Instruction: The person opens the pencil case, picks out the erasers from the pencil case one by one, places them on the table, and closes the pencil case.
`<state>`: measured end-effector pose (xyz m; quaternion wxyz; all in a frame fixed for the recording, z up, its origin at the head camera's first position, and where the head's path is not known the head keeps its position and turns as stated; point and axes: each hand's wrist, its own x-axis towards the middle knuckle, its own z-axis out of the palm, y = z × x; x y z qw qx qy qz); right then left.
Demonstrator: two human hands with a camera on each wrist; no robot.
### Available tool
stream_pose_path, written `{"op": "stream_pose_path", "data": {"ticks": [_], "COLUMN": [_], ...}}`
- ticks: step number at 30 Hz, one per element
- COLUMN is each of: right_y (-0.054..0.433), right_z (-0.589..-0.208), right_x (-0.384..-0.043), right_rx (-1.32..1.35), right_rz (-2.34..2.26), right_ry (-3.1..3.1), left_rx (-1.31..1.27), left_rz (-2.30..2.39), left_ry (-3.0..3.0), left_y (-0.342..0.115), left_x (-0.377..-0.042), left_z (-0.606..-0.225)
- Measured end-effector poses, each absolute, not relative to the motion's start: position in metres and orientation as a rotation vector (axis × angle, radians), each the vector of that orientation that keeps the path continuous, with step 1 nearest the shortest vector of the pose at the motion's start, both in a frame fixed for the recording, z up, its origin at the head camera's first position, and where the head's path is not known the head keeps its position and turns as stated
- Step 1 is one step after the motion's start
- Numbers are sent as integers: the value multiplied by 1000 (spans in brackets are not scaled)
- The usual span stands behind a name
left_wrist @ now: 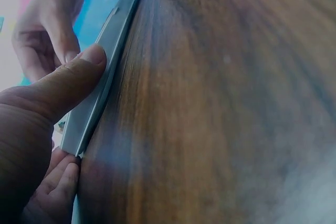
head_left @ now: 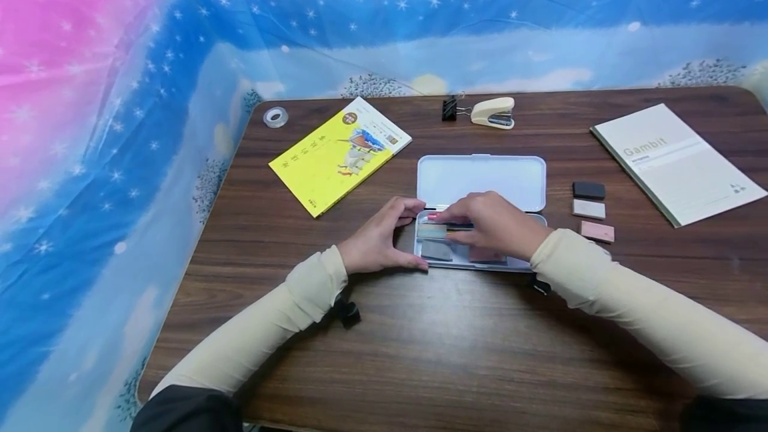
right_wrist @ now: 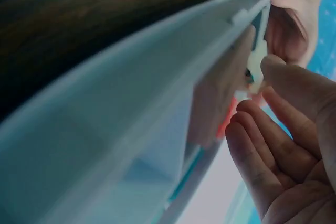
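A white pencil case (head_left: pixel 482 183) lies with its lid raised on the desk. My left hand (head_left: pixel 384 235) grips its left end, the thumb along the front wall, as the left wrist view also shows. My right hand (head_left: pixel 495 222) reaches over the tray, thumb and index finger at opposite edges of a pale eraser-like block (head_left: pixel 432 231), pinching it; in the right wrist view its other fingers (right_wrist: pixel 257 156) hang loosely bent. Inside the case are a grey eraser (head_left: pixel 436 250), a partly covered pinkish block (head_left: pixel 487 255) and a red-ended item (head_left: pixel 432 217). Thin sticks show under the right hand.
Black (head_left: pixel 589 190), white (head_left: pixel 589 209) and pink (head_left: pixel 597 231) erasers lie right of the case. Behind are a stapler (head_left: pixel 493 113), a binder clip (head_left: pixel 449 109) and a tape roll (head_left: pixel 275 117). A yellow book (head_left: pixel 324 159) lies left, a pale notebook (head_left: pixel 678 165) right.
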<state>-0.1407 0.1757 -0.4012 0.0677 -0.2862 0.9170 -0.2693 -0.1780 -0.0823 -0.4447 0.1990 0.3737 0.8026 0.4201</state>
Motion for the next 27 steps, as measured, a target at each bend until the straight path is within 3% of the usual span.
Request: {"op": "stream_pose_path", "data": {"ticks": [18, 22, 27], "right_y": [176, 201, 272], "right_z": [-404, -397, -390], "right_x": [-139, -132, -103], "right_rx": [-878, -822, -661], "right_rz": [-831, -895, -875], "right_ry": [2823, 2858, 3017], "left_rx": [1048, 1039, 1021], "left_rz": [1189, 1177, 1164], "left_ry": [2231, 2235, 2252], "left_y": [-79, -80, -81], "left_x": [-178, -178, -179], "left_z": [-448, -449, -446]}}
